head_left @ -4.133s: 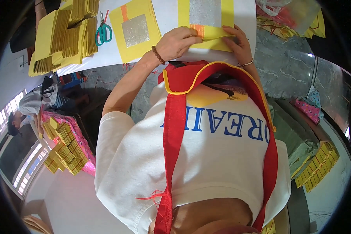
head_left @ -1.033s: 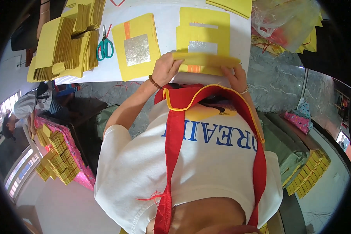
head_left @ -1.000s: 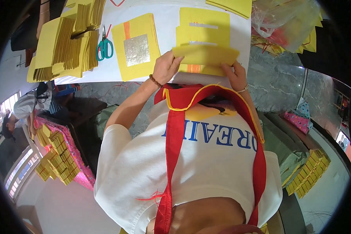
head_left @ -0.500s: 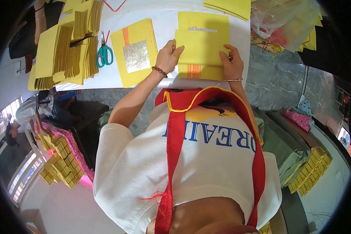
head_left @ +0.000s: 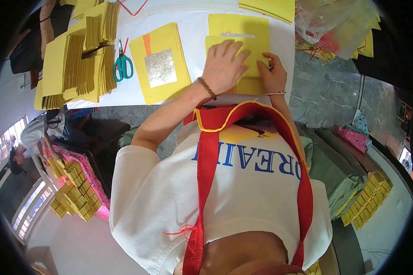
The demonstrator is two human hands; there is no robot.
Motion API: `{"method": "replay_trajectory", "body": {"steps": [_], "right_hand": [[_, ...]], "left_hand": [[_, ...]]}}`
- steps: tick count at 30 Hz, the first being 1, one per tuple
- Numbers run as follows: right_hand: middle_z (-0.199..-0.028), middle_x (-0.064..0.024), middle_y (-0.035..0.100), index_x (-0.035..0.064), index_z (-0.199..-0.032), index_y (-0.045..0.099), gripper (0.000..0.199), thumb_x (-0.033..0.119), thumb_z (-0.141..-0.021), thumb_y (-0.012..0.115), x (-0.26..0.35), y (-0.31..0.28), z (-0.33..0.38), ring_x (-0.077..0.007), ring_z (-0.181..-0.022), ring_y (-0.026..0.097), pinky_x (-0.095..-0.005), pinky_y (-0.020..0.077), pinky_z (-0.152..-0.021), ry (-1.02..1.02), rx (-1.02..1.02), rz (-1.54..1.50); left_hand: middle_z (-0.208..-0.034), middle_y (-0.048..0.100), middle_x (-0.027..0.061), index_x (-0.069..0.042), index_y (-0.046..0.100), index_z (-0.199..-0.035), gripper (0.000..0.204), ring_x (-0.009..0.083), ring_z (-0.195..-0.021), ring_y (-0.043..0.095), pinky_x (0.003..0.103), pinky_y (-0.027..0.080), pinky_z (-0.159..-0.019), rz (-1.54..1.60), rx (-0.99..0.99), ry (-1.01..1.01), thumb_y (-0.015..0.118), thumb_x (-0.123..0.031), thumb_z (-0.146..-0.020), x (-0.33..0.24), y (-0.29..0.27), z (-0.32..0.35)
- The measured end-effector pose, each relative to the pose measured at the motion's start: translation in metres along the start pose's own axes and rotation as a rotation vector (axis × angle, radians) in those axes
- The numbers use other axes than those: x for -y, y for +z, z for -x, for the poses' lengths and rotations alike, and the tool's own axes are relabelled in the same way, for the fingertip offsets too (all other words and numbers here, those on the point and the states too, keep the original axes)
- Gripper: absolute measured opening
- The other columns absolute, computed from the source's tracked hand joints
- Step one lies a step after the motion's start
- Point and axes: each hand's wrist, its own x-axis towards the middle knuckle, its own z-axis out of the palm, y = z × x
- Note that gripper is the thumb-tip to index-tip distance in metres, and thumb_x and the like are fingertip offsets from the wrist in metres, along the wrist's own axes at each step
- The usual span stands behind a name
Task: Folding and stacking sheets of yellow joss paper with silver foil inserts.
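Note:
In front of me a yellow paper sheet [head_left: 236,82], folded over, lies on a yellow stack [head_left: 238,23] with a strip of silver showing above the fold. My left hand [head_left: 225,66] is laid palm down across the folded sheet, fingers spread and holding nothing. At the sheet's right edge my right hand [head_left: 274,75] has its thumb on the paper and its fingers curled at the margin. To the left lies another stack of yellow paper [head_left: 179,68], its top sheet bearing an orange stripe and a silver square [head_left: 160,68].
Teal-handled scissors [head_left: 123,66] lie beside tall bundles of folded yellow paper [head_left: 55,64] on the white table [head_left: 188,11]. More yellow sheets [head_left: 270,8] sit at the far edge. A clear plastic bag [head_left: 330,27] is at right. Another person [head_left: 37,130] handles yellow bundles at left.
My left hand has moved right from the folded sheet's left edge onto its top, and its fingers have spread out. The right hand has stayed at the right edge.

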Motion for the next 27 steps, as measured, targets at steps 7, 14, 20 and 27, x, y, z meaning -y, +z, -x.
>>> {"method": "replay_trajectory", "body": {"steps": [7, 14, 20, 27], "right_hand": [[-0.07, -0.0054, 0.055, 0.0113, -0.101, 0.06, 0.03, 0.023, -0.074, 0.066, 0.0, 0.0, 0.003, -0.0171, -0.06, 0.053, -0.0342, 0.0413, -0.056, 0.041, 0.069, -0.122], [-0.136, -0.0013, 0.039, 0.0176, -0.125, 0.049, 0.055, 0.046, -0.079, 0.056, -0.014, -0.003, 0.052, -0.0226, -0.127, 0.033, -0.0596, 0.0243, -0.095, -0.66, 0.15, 0.68], [-0.143, -0.0013, 0.03, 0.0162, -0.132, 0.041, 0.063, 0.051, -0.081, 0.051, -0.021, -0.003, 0.055, -0.0232, -0.133, 0.024, -0.0637, 0.0174, -0.098, -0.579, 0.229, 0.657], [-0.139, -0.0034, 0.038, 0.0134, -0.127, 0.047, 0.049, 0.04, -0.086, 0.049, -0.007, -0.019, 0.04, -0.0247, -0.131, 0.029, -0.0523, 0.0231, -0.102, -0.514, 0.317, 0.452]], "left_hand": [[-0.122, 0.045, 0.0089, -0.016, 0.052, -0.116, 0.04, 0.0281, -0.113, 0.04, 0.043, 0.032, -0.09, -0.055, 0.128, -0.01, 0.059, -0.032, -0.08, 0.003, 0.031, 0.016], [-0.125, 0.044, 0.0081, -0.015, 0.051, -0.118, 0.043, 0.0277, -0.115, 0.038, 0.043, 0.031, -0.091, -0.039, 0.177, -0.024, 0.061, -0.03, -0.078, 0.001, 0.027, 0.014], [-0.123, 0.046, 0.01, -0.011, 0.051, -0.118, 0.047, 0.0277, -0.112, 0.041, 0.043, 0.034, -0.089, 0.154, 0.158, 0.134, 0.063, -0.027, -0.075, 0.012, 0.011, 0.018], [-0.123, 0.046, 0.0167, -0.004, 0.048, -0.12, 0.052, 0.0308, -0.107, 0.046, 0.041, 0.038, -0.086, -0.166, 0.309, 0.292, 0.062, -0.024, -0.074, -0.001, -0.001, 0.016]]}}
